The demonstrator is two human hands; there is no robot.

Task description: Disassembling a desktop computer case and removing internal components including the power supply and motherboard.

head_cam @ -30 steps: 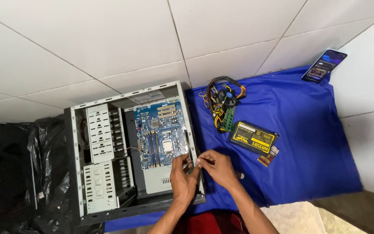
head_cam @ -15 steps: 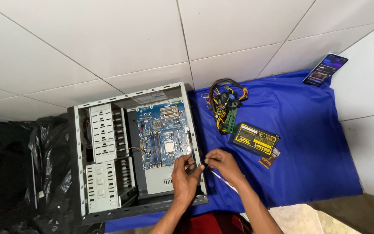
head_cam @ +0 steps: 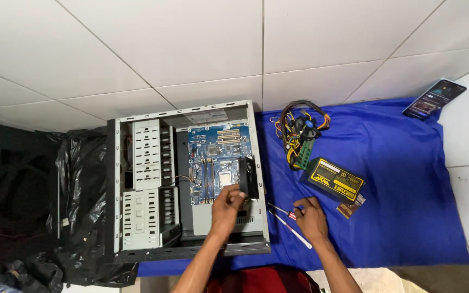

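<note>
An open grey computer case (head_cam: pixel 137 184) lies on its side with a blue motherboard (head_cam: pixel 215 157) inside. My left hand (head_cam: pixel 227 209) reaches into the case and grips a black fan (head_cam: pixel 248 176) standing against the case's right wall. Over on the blue cloth (head_cam: pixel 397 184), my right hand (head_cam: pixel 310 217) rests just right of the case, fingertips touching a red-handled screwdriver (head_cam: pixel 286 212). A second thin screwdriver (head_cam: pixel 289 228) lies beside it, partly under the hand.
A yellow-and-black power supply (head_cam: pixel 336 180) with a bundle of coloured cables (head_cam: pixel 299 127) lies on the cloth. A phone (head_cam: pixel 434 99) sits at the cloth's far right corner. Black plastic sheeting (head_cam: pixel 77 206) lies left of the case. White floor tiles lie beyond.
My right hand has left the case edge and moved right onto the cloth by the screwdrivers. My left hand stays in the case, now holding the black fan.
</note>
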